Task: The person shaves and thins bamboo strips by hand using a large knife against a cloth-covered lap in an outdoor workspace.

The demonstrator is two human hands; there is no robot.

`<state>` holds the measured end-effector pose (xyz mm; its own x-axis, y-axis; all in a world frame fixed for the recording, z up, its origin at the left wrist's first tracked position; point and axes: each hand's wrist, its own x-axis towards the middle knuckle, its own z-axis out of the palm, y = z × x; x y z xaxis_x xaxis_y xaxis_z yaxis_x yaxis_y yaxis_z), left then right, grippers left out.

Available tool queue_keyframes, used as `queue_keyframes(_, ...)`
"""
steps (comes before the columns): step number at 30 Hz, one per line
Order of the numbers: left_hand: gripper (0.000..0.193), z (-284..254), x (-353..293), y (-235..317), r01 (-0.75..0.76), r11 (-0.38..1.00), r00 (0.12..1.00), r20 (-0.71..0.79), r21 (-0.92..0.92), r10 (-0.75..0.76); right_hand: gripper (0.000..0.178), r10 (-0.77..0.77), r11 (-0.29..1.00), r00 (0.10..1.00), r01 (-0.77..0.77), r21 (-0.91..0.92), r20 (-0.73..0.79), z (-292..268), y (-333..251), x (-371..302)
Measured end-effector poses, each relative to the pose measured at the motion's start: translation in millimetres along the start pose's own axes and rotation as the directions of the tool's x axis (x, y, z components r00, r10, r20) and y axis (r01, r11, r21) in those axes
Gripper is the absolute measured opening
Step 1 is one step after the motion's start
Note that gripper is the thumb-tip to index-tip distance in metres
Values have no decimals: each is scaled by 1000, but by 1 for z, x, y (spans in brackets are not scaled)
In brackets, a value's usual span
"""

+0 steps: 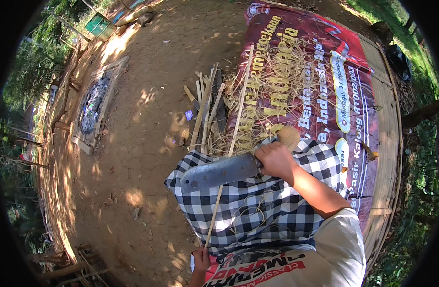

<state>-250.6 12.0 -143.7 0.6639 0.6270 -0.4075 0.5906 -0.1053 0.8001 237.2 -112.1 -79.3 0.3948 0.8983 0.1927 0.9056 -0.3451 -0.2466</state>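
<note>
My right hand (pixel 277 160) grips the wooden handle (pixel 289 137) of a broad, dark cleaver (pixel 219 173), its blade pointing left above my lap. Low in the view, my left hand (pixel 200 259) is closed round the near end of a long, thin bamboo strip (pixel 213 217). The strip runs away from me, passes behind the blade and reaches over the banner; whether blade and strip touch, I cannot tell. A black-and-white checkered cloth (pixel 257 203) covers my lap, with some fine shavings (pixel 258 210) on it.
Ahead on the right, a red printed banner (pixel 324 62) covers a bamboo platform (pixel 387 124) and carries loose shavings (pixel 288 64). Split bamboo pieces (pixel 207 107) lie beside it on the dirt ground (pixel 147 201). Farther left are a framed ash pit (pixel 96 103) and a green drum (pixel 100 27).
</note>
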Motion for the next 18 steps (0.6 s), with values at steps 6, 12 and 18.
queue_keyframes(6, 36, -9, -1, -36, 68, 998, 993, 95, 2, -67, 26, 670, 732, 732, -679, -51, -120, -37, 95, 15)
queue_keyframes(12, 45, -7, 14, -4, -100, 992, 990, 105, 82, 91, 26, 727, 686, 669, -699, 202, -152, -43, 78, 5)
queue_keyframes(18, 40, -8, 3, 2, 101, 995, 992, 79, 22, -102, 24, 248, 931, 968, -224, 287, -47, 9, 4, -1)
